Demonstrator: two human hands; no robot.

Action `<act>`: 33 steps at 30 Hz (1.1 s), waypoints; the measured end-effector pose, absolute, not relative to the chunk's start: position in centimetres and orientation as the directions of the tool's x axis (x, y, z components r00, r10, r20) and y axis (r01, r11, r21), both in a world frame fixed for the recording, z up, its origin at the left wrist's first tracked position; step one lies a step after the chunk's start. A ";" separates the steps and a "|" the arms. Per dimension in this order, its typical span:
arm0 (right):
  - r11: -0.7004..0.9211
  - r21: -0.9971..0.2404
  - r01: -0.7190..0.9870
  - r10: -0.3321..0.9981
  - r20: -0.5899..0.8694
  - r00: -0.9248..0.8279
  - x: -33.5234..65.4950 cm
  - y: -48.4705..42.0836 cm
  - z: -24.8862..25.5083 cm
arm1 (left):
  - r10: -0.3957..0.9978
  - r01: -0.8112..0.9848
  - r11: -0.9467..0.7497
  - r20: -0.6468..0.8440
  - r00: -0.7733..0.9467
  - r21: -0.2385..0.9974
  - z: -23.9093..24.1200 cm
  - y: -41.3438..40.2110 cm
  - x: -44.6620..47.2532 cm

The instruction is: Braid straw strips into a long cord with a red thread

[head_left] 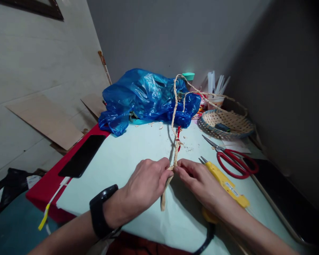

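Note:
A long braided straw cord [175, 109] runs from my hands up over the blue bag and off toward the right. My left hand [149, 180], with a black watch [104, 209] on its wrist, pinches a flat straw strand near the braid's lower end. Opposite it, my right hand [198, 179] has thumb and finger closed on the braid itself. One loose strand end [163, 203] hangs below the left fingers. A thin red piece [179, 132] lies by the cord just beyond my hands.
Beside my right forearm lie a yellow corded tool [228, 186] and red-handled scissors [234, 163]. Behind are a woven basket [228, 124], a cup [215, 102] of white sticks and a blue plastic bag [140, 95]. A black phone [82, 156] rests at the left edge, a dark slab [284, 198] at right.

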State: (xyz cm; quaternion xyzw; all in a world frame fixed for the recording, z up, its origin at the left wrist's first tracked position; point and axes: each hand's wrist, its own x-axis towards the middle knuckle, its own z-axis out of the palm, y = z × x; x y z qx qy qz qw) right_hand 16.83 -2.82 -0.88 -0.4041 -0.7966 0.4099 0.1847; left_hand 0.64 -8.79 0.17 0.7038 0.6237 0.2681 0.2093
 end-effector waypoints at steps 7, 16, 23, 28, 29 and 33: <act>0.276 -0.866 0.417 0.795 -0.038 -0.605 17.2 -2.9 -0.5 | 0.966 0.906 -0.241 0.176 0.189 0.348 0.1 -10.7 2.8; -0.169 -0.966 0.197 0.702 -0.258 -0.664 17.4 -2.7 -0.7 | 0.922 0.913 -0.381 0.123 0.366 0.143 -1.3 -11.2 5.6; -0.003 -0.988 0.157 0.747 -0.107 -0.656 17.6 -2.8 0.0 | 0.999 0.440 -0.037 0.029 0.025 0.897 1.5 -7.4 1.4; 0.103 -0.963 0.249 0.709 -0.105 -0.698 18.1 -2.6 -0.1 | 0.868 -0.135 0.341 -0.257 0.426 0.930 -0.3 -5.7 1.0; 0.157 -0.944 0.291 0.710 -0.097 -0.698 18.2 -2.6 0.0 | 0.876 -0.134 0.337 -0.258 0.407 0.932 -0.5 -5.6 1.0; 0.390 -0.782 0.486 0.710 -0.081 -0.700 18.7 -2.5 0.6 | 0.903 -0.097 0.307 -0.258 0.342 0.947 -0.6 -6.1 1.3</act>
